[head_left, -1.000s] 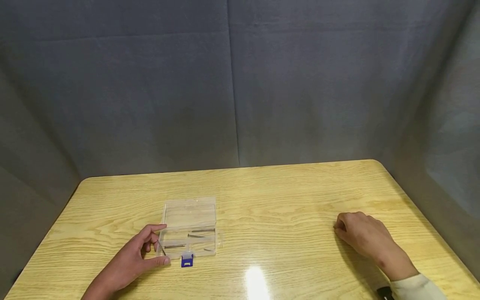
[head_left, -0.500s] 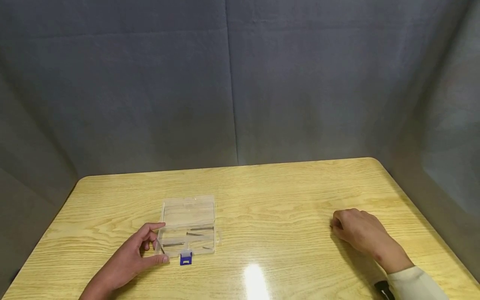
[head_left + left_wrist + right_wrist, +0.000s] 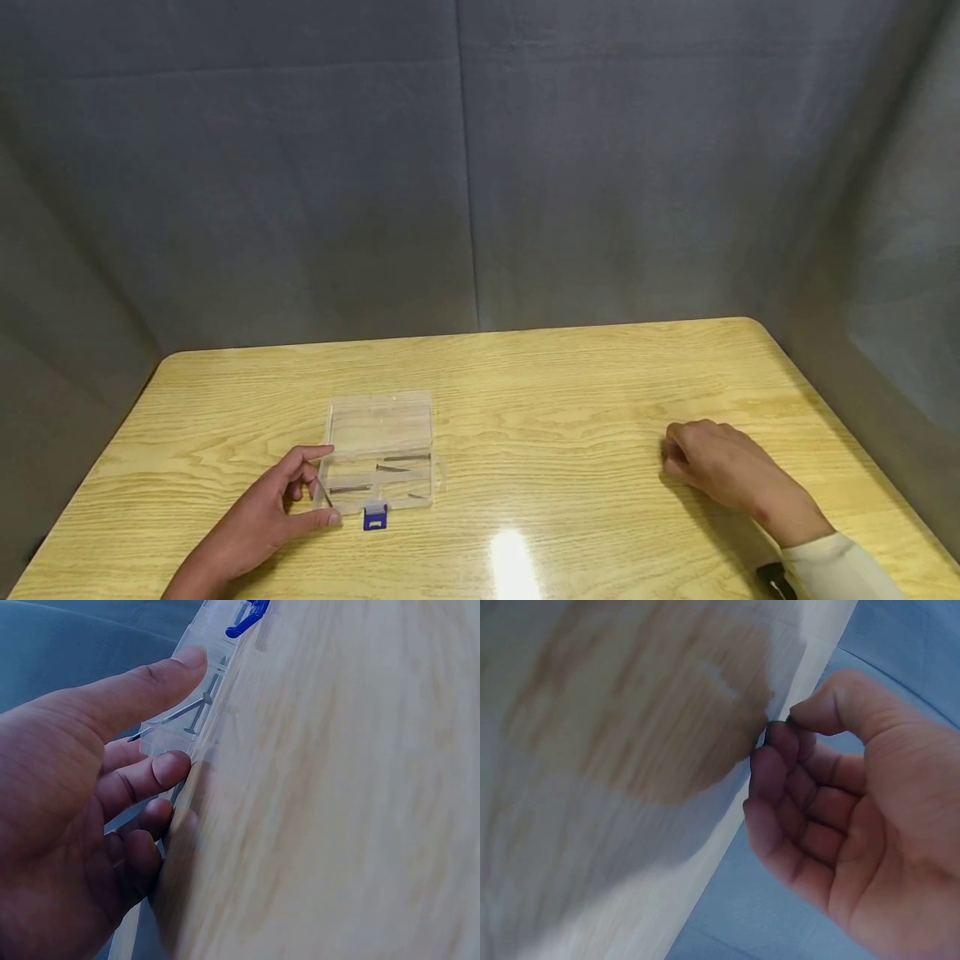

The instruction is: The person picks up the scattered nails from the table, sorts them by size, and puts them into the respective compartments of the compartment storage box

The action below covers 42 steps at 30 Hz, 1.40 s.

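Note:
A clear plastic box [image 3: 381, 423] lies on the table at left with its lid laid back and a blue latch [image 3: 375, 518] at the front. Inside are several nails [image 3: 350, 488], and one nail [image 3: 324, 493] leans against the left end. My left hand [image 3: 258, 521] grips that end, thumb at the front corner and index finger at the back. In the left wrist view the thumb lies against the box wall [image 3: 169, 739]. Over at right, my right hand [image 3: 720, 467] is low at the table, fingers curled, thumb near the index fingertip [image 3: 784, 739]. Whether they pinch something small cannot be made out.
The wood-grain table [image 3: 540, 425] has rounded far corners. Grey cloth [image 3: 600, 183] hangs behind it and along both sides. A bright reflection lies on the front middle of the table. A black strap [image 3: 776, 579] shows beside the right sleeve [image 3: 840, 567].
My right hand has shifted very slightly left, and a small dark point seen earlier at its fingertips is harder to make out. The left hand and the box stay where they were.

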Tool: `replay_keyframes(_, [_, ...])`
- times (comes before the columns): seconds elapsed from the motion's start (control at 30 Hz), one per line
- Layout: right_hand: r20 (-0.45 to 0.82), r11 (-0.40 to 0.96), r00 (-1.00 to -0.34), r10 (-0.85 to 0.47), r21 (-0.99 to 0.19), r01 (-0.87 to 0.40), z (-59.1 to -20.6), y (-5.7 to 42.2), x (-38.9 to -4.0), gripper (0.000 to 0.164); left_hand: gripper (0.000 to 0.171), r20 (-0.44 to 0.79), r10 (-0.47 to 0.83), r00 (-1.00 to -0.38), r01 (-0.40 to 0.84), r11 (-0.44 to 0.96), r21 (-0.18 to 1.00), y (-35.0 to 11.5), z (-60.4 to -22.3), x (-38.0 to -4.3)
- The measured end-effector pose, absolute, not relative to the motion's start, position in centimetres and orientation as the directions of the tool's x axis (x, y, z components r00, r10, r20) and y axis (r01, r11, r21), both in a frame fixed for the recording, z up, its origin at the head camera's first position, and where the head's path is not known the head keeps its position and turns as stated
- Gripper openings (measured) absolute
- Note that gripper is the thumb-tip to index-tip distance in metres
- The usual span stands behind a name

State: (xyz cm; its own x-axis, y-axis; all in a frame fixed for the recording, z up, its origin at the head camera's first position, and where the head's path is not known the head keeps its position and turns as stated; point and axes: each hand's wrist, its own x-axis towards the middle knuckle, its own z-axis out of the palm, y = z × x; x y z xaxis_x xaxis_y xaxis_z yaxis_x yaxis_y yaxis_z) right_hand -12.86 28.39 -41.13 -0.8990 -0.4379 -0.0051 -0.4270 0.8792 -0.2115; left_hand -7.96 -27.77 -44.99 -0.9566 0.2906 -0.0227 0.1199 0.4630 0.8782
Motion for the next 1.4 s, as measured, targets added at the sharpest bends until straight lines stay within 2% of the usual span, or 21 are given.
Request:
replay_keyframes(0.2, [0.011,0.845,-0.875,-0.484,-0.251,-0.471,-41.1,28.5,-13.0,0.030,0.071,-0.030,0.289,-0.957,0.110,0.456,0.883,-27.7,-44.8,-8.0])
replay_keyframes(0.27, [0.011,0.832,-0.870,-0.493,-0.284,-0.476,-41.0,28.5,-13.1,0.026,0.070,-0.031,0.283,-0.959,0.108,0.464,0.879,-27.7,-44.7,-8.0])
replay_keyframes(0.43, [0.103,0.773,-0.845,-0.526,-0.358,-0.524,-40.9,28.2,-13.1,0.019,0.070,-0.022,0.276,-0.961,0.115,0.471,0.875,-27.7,-44.8,-7.9])
replay_keyframes(0.73, [0.267,0.733,-0.787,-0.556,-0.290,-0.616,-40.9,27.4,-12.8,0.022,0.069,-0.018,0.285,-0.959,0.120,0.458,0.881,-27.7,-44.8,-7.9])
replay_keyframes(0.93, [0.301,0.700,-0.737,-0.605,-0.239,-0.673,-40.8,26.6,-12.8,0.022,0.070,-0.029,0.268,-0.963,0.106,0.477,0.873,-27.7,-44.9,-7.9])
replay_keyframes(1.13, [0.273,0.669,-0.726,-0.632,-0.280,-0.688,-40.5,25.7,-12.7,0.021,0.070,-0.032,0.270,-0.962,0.109,0.491,0.864,-27.7,-45.0,-7.9])
replay_keyframes(1.4, [0.316,0.584,-0.653,-0.689,-0.292,-0.757,-40.4,24.1,-13.0,0.026,0.071,-0.025,0.276,-0.961,0.119,0.493,0.862,-27.8,-45.0,-8.0])
